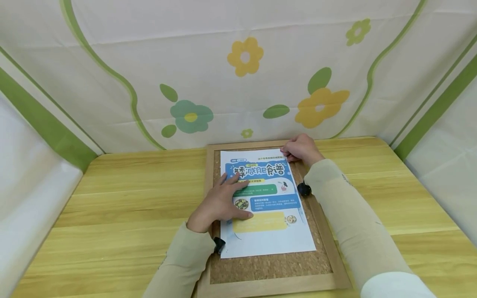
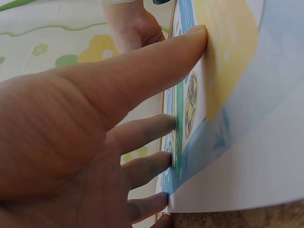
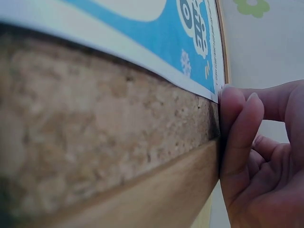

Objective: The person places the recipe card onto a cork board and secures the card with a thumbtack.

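Observation:
A printed paper poster (image 1: 268, 244) with blue, green and yellow panels lies on a wood-framed corkboard (image 1: 272, 269). My left hand (image 1: 220, 200) rests on its left half, fingers spread and fairly straight. The left wrist view shows the thumb (image 2: 156, 64) and fingertips touching the sheet. My right hand (image 1: 299, 149) is at the poster's top right corner, by the board's upper edge. In the right wrist view its fingers (image 3: 244, 128) are curled, with thumb and fingertips close together at the corner. Whatever lies between those fingertips is hidden.
The board lies on a yellow wood-grain table (image 1: 130, 215). Behind it hangs a white cloth (image 1: 208, 74) printed with flowers and green lines, with more cloth at both sides. A small black device sits at each wrist.

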Demonstrator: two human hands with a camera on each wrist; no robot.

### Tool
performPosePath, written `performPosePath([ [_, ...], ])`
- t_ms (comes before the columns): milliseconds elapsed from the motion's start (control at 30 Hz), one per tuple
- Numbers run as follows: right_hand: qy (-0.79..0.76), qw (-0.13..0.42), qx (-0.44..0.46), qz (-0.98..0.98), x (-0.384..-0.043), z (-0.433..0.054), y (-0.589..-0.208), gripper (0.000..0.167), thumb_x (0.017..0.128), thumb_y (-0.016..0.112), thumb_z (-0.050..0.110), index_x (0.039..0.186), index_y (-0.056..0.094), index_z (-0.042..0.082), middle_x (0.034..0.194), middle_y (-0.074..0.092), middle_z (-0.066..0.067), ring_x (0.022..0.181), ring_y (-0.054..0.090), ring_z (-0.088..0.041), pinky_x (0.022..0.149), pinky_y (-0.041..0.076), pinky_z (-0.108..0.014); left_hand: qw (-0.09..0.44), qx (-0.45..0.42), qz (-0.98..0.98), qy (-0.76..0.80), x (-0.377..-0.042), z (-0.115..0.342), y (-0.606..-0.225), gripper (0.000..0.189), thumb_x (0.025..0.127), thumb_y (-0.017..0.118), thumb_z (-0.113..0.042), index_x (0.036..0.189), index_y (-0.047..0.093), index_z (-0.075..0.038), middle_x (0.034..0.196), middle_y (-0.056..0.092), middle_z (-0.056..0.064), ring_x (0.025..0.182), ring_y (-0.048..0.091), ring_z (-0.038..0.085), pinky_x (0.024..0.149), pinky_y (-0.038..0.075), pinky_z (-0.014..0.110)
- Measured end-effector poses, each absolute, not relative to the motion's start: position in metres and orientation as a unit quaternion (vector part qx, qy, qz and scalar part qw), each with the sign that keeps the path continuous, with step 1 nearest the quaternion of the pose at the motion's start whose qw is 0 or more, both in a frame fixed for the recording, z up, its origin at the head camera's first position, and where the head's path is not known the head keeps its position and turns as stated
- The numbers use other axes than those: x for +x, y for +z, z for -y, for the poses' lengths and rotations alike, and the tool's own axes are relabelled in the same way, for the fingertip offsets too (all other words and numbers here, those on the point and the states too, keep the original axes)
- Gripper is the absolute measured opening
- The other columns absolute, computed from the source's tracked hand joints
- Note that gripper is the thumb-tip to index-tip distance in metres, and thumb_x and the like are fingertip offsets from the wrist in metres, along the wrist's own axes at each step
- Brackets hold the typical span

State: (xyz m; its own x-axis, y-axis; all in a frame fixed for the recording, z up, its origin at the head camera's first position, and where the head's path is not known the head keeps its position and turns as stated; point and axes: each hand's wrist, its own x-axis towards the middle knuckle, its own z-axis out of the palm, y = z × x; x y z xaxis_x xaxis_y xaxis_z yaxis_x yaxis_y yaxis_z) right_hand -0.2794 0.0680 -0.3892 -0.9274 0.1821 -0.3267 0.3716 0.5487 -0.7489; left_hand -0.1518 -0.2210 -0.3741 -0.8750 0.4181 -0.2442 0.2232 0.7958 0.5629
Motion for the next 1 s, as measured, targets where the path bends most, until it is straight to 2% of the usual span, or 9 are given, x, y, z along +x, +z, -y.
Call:
performPosePath([
  [300,-0.436,0.113,0.155,-0.879,-0.2788,-0.0684,-0.3875,0.019,0.101,0.07,0.017,0.107,0.072,0.0,0.074,0.069,0.001,0.056,0.064,-0.007,0.058,0.056,-0.02,0.181,0.176,-0.931,0.263,-0.1537,0.2208,-0.3753,0.091,0.081,0.096,-0.035,0.16,0.054,-0.019,0.178,0.031,0.008,0.169,0.011,0.044,0.13,0.02,0.072],
  [1000,-0.396,0.123,0.143,-0.899,-0.2771,-0.0668,-0.3823,0.018,0.103,0.066,0.02,0.099,0.069,0.003,0.07,0.065,0.001,0.056,0.064,-0.008,0.059,0.054,-0.021,0.187,0.172,-0.93,0.267,-0.1547,0.2189,-0.3735,0.091,0.081,0.096,-0.034,0.16,0.054,-0.02,0.179,0.03,0.007,0.169,0.01,0.043,0.131,0.018,0.072],
])
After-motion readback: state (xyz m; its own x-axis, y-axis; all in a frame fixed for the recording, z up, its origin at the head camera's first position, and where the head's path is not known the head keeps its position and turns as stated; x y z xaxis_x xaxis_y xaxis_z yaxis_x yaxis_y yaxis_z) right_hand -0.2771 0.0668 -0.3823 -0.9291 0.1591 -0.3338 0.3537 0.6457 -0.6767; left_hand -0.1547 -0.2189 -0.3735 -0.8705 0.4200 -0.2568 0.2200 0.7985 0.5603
